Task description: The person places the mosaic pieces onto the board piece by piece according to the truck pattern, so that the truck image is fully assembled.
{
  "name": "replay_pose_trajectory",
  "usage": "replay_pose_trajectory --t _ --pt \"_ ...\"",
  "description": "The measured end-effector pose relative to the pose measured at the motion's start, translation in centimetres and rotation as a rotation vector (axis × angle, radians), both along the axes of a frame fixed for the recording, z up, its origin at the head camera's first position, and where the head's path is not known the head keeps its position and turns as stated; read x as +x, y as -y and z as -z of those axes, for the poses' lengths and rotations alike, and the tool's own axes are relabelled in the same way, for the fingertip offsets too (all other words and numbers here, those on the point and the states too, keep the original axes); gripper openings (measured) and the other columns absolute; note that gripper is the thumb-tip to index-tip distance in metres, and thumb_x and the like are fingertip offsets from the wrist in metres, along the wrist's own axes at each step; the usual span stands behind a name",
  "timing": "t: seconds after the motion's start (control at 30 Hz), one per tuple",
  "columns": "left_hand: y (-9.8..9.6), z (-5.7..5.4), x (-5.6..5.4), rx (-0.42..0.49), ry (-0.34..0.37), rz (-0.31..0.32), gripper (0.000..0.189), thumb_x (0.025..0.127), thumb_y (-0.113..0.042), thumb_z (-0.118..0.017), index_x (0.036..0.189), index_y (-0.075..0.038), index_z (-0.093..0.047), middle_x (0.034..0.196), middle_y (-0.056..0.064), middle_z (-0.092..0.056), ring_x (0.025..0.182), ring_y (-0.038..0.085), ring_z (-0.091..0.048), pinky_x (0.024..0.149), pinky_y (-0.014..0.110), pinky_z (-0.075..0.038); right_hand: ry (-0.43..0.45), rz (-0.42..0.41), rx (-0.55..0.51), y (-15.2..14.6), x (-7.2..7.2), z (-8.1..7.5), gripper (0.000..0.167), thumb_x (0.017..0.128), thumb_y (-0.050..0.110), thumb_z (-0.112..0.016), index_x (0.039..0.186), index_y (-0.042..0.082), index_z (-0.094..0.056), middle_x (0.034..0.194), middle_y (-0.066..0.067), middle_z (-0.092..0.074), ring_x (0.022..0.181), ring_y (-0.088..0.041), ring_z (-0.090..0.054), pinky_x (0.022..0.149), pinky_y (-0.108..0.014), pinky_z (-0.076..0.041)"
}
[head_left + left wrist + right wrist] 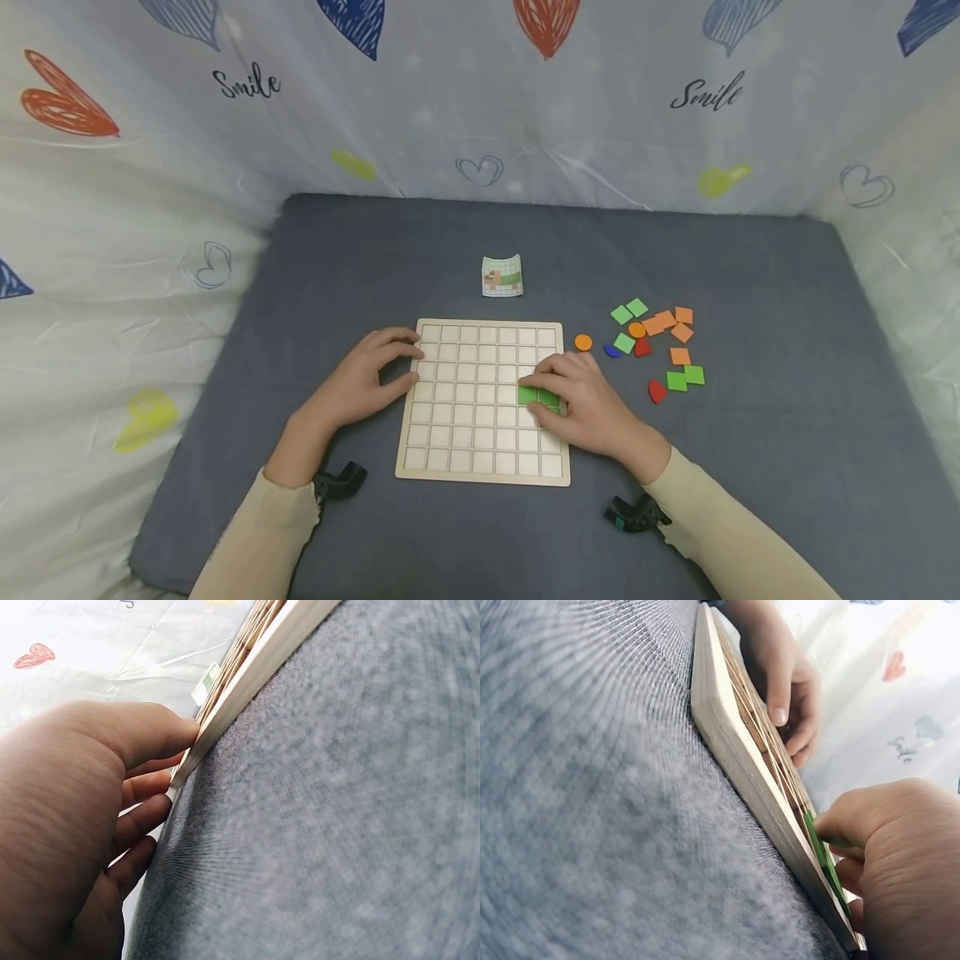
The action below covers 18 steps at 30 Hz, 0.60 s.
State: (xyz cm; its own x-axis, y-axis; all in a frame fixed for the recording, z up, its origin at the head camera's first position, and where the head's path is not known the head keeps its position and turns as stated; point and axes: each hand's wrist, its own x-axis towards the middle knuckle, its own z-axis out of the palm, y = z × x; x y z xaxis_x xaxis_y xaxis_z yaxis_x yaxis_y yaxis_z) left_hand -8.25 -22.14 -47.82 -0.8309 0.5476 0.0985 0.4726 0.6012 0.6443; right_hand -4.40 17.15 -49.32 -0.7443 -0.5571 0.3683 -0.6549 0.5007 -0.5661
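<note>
A light wooden grid board [461,414] lies flat on the dark grey cloth. My left hand [367,375] rests at its left edge, thumb and fingertips touching the rim; in the left wrist view the thumb [161,735] meets the wooden side. My right hand [592,408] reaches over the board's right side. Its thumb and index finger are at opposite edges of a green square tile [527,396], pinching it at the grid. More green tile [549,397] shows beside it, partly under the hand. The right wrist view has the thumb on the green tiles [826,862].
Right of the board lie loose orange squares [680,357], green squares [677,382], red pieces [657,391], a blue piece [612,351] and an orange disc [583,342]. A small picture card [502,277] lies beyond the board. A patterned white curtain [420,108] hangs behind.
</note>
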Motion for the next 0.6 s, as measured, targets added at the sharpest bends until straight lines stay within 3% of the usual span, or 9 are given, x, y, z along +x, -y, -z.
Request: replay_pose_trajectory --t 0.2,0.37,0.6 --pt "-0.2 -0.1 0.0 -0.003 0.002 -0.011 0.032 0.104 -0.023 -0.080 0.135 -0.014 -0.075 0.156 0.009 -0.057 0.148 0.035 -0.048 0.120 0.059 -0.042 0.018 0.007 -0.008 -0.3 0.3 -0.4 0.032 0.097 0.020 -0.082 0.128 0.013 -0.081 0.122 0.003 -0.070 0.111 -0.018 -0.061 0.101 -0.049 -0.043" --pt "0.1 -0.1 0.1 -0.013 0.010 -0.009 0.032 0.105 -0.024 -0.079 0.135 -0.015 -0.074 0.157 0.008 -0.056 0.148 0.034 -0.048 0.120 0.058 -0.042 0.052 0.039 -0.025 -0.5 0.7 -0.5 0.044 0.098 0.018 -0.081 0.140 0.006 -0.073 0.134 -0.005 -0.067 0.124 -0.025 -0.060 0.107 -0.052 -0.047" --pt "0.1 0.2 0.0 -0.016 0.005 -0.001 0.033 0.105 -0.025 -0.078 0.136 -0.016 -0.073 0.157 0.007 -0.056 0.148 0.032 -0.048 0.121 0.057 -0.042 0.039 0.111 -0.064 -1.8 0.5 -0.6 0.052 0.098 0.011 -0.081 0.147 0.000 -0.066 0.139 -0.011 -0.065 0.123 -0.028 -0.058 0.099 -0.050 -0.052"
